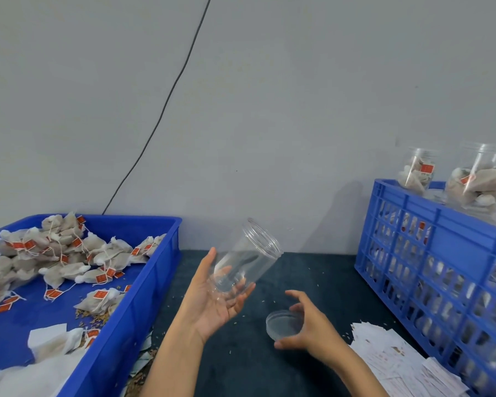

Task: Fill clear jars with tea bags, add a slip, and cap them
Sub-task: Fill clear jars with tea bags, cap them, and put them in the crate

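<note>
A small packing workroom, by the look of it. A blue bin (158, 270) of loose tea bags (66, 253) sits at the left, a blue slatted crate (430, 270) of filled jars (418, 173) at the right, paper slips (390, 356) lie near on a dark table (241, 362), against a bare grey wall (269, 110).

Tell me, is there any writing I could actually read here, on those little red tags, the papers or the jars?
None is legible.
Red tags on the tea bags: pale marks, too small to read.
Paper slips by the blue crate: faint print, blurred.
Clear jar and lid: no label.
</note>
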